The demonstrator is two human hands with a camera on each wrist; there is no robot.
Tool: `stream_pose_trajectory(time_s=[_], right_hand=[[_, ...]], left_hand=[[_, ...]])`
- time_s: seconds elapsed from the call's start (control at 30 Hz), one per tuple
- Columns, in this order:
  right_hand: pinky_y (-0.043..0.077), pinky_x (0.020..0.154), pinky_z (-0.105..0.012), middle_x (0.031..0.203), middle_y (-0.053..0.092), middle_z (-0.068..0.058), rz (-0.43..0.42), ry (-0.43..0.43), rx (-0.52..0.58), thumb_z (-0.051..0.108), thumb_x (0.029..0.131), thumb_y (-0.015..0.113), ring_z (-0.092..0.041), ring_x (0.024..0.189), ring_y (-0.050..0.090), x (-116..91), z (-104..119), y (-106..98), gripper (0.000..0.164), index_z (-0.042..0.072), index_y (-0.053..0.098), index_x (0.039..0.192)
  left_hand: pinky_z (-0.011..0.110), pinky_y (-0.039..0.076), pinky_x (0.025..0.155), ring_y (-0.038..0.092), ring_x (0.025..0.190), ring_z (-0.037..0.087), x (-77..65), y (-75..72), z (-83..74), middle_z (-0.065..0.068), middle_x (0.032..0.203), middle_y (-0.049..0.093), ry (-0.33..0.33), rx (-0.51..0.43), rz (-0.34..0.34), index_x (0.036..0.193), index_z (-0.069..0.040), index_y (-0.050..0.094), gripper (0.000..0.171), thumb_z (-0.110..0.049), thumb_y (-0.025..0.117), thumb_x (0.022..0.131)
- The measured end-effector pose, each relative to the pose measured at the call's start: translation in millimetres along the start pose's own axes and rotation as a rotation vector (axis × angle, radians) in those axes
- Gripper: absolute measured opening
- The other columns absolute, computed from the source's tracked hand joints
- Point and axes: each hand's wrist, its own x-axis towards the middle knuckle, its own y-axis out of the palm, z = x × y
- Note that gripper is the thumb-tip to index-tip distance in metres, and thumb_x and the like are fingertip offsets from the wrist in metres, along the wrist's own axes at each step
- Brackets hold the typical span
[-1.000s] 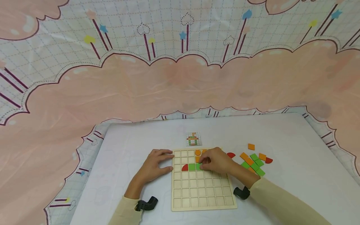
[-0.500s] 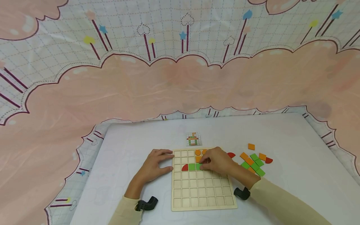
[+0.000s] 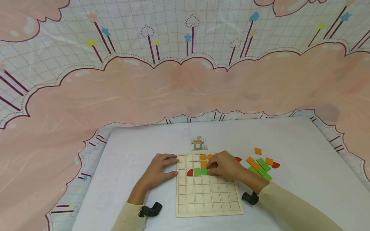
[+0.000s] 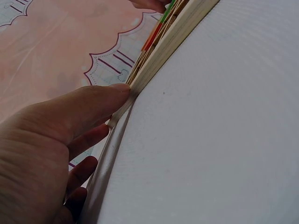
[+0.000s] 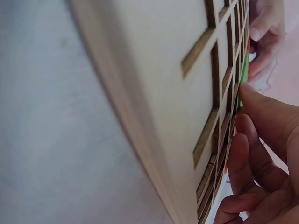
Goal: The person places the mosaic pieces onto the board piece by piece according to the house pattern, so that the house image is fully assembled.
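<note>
A light wooden grid board (image 3: 209, 209) lies on the white table. In its upper rows sit orange round tiles (image 3: 203, 157), an orange square tile (image 3: 203, 164), a red quarter-round tile (image 3: 189, 172) and two green square tiles (image 3: 197, 172) side by side. My right hand (image 3: 224, 165) reaches over the board, thumb and bent fingers pinching at the right-hand green tile (image 3: 204, 171); the fingers partly hide its edge. In the left wrist view, the thumb of my left hand (image 4: 70, 121) touches the board's side edge. Its fingers spread loosely along the left side.
A small pattern card (image 3: 198, 143) lies behind the board. To the right are loose green tiles (image 3: 261, 171), orange tiles (image 3: 258, 150) and red tiles (image 3: 276, 165), partly behind the right forearm. A patterned cloth (image 3: 185, 89) hangs behind the table.
My right hand has shifted slightly to the right, and more of the right-hand green tile shows. My left hand stays at the board's left edge.
</note>
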Motion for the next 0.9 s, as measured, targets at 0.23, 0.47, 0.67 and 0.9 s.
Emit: stream_pose_trajectory(time_s=[0.23, 0.47, 0.67, 0.9], right_hand=[[0.049, 0.064, -0.02, 0.076, 0.067, 0.017, 0.005, -0.009, -0.007, 0.022, 0.083, 0.086, -0.002, 0.069, 0.055, -0.2, -2.4, 1.6, 0.009, 0.019, 0.082, 0.091], [0.05, 0.064, -0.02, 0.077, 0.067, 0.016, -0.007, -0.005, 0.021, 0.021, 0.083, 0.085, -0.002, 0.07, 0.056, -3.1, -3.8, -3.9, 0.009, 0.018, 0.082, 0.091], [0.048, 0.064, -0.021, 0.079, 0.068, 0.015, -0.056, 0.012, 0.007, 0.02, 0.083, 0.085, -0.004, 0.07, 0.055, -6.5, -11.4, -14.8, 0.009, 0.019, 0.081, 0.09], [0.046, 0.066, -0.023, 0.084, 0.069, 0.014, -0.038, 0.065, -0.009, 0.029, 0.086, 0.083, -0.009, 0.075, 0.054, -13.2, -22.0, -33.9, 0.016, 0.019, 0.081, 0.1]], left_hand=[[0.053, 0.042, 0.107, 0.05, 0.127, 0.025, -0.4, -0.1, 0.0, -0.002, 0.141, 0.062, -0.006, -0.005, 0.002, 0.13, -0.02, 0.072, 0.048, -0.036, 0.082, 0.085], [0.053, 0.042, 0.107, 0.05, 0.127, 0.025, -0.1, 0.6, 0.3, -0.002, 0.14, 0.063, -0.006, -0.001, 0.001, 0.129, -0.02, 0.073, 0.047, -0.034, 0.082, 0.085], [0.053, 0.043, 0.106, 0.052, 0.125, 0.025, 0.1, 1.3, 1.1, -0.002, 0.139, 0.063, 0.007, 0.014, -0.007, 0.128, -0.02, 0.073, 0.047, -0.035, 0.082, 0.085], [0.053, 0.042, 0.106, 0.052, 0.126, 0.026, -0.2, 1.4, 1.8, -0.001, 0.139, 0.064, 0.021, 0.009, -0.011, 0.128, -0.019, 0.073, 0.047, -0.035, 0.082, 0.085]])
